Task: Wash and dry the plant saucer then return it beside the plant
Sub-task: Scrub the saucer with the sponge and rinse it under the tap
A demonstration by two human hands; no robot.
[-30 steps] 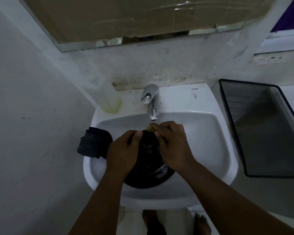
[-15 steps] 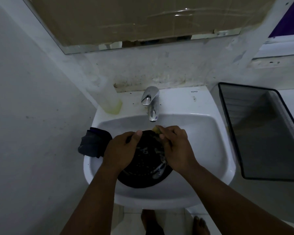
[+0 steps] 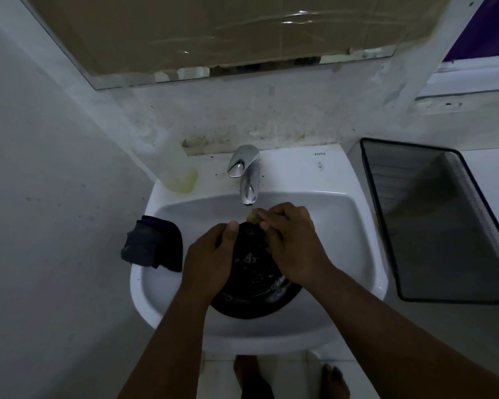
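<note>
two hands on round black wet saucer: left gripping rim, right pinching yellow sponge

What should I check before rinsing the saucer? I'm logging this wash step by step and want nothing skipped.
1. Saucer supported: ok, the left hand grips its rim over the sink.
2. Scrubbing tool in hand: ok, the right hand pinches a yellowish sponge at the saucer's far edge.
3. Saucer scrubbed clean: not ok, suds and specks show on its dark surface.
4. Water running from the faucet: cannot tell, no stream is visible.
5. Drying cloth ready: ok, a dark cloth lies on the sink's left rim.
</note>
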